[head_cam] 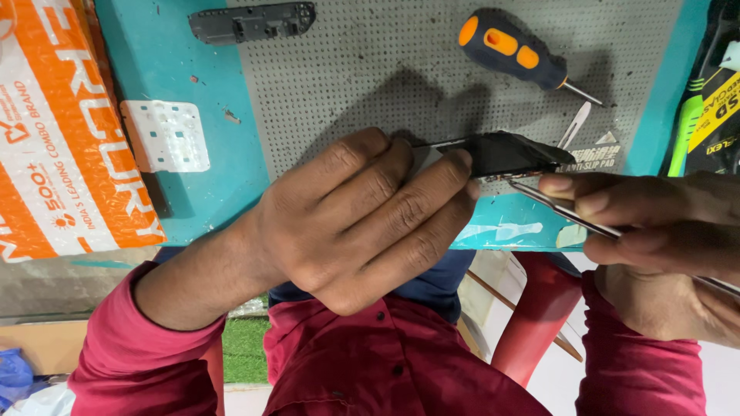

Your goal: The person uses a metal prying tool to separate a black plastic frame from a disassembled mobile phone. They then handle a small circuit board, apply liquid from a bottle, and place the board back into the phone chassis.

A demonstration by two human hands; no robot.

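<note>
My left hand (pixel 351 216) grips a small black device part (pixel 509 154), tilted on edge over the grey perforated mat (pixel 370 69). The fingers wrap its left end and hide much of it. My right hand (pixel 663 231) holds a thin metal tool (pixel 566 209), likely tweezers, with its tip against the lower edge of the black part. Both sleeves are dark red.
A screwdriver (pixel 512 50) with a dark blue and orange handle lies on the mat at the upper right. A dark grey plastic frame (pixel 250 21) rests at the mat's top edge. A white plastic piece (pixel 164 135) and an orange and white padded bag (pixel 54 131) sit left.
</note>
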